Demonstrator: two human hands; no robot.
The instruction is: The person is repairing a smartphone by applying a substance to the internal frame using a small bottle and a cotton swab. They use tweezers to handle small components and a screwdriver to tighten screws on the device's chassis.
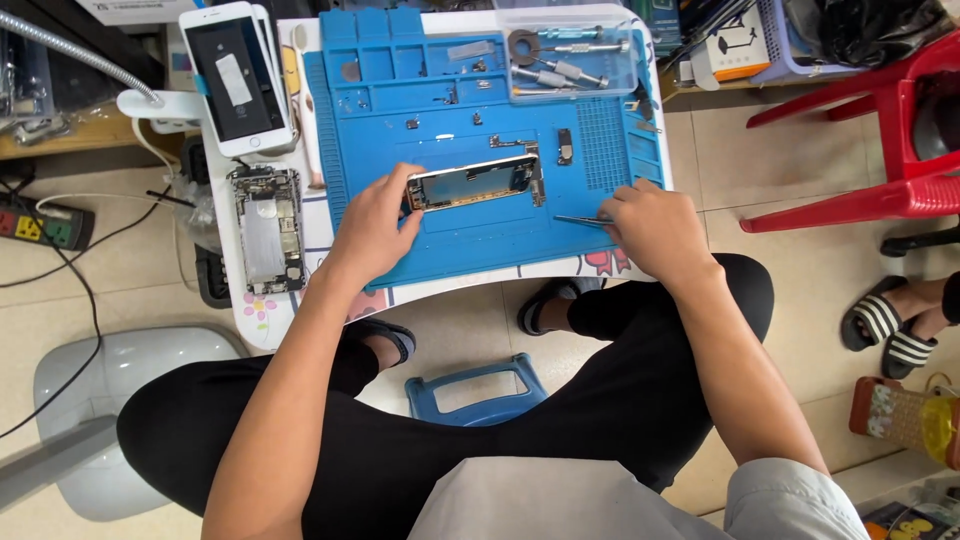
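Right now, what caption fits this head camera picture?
Left hand tilts a phone frame on a blue mat; right hand holds tweezers.

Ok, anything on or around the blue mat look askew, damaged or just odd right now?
Nothing looks spilled or broken. The opened phone shell lies off the blue mat, at the table's left edge with its insides bared. Small loose parts are scattered over the mat. The left hand tilts the phone frame up on edge; the right hand holds tweezers.
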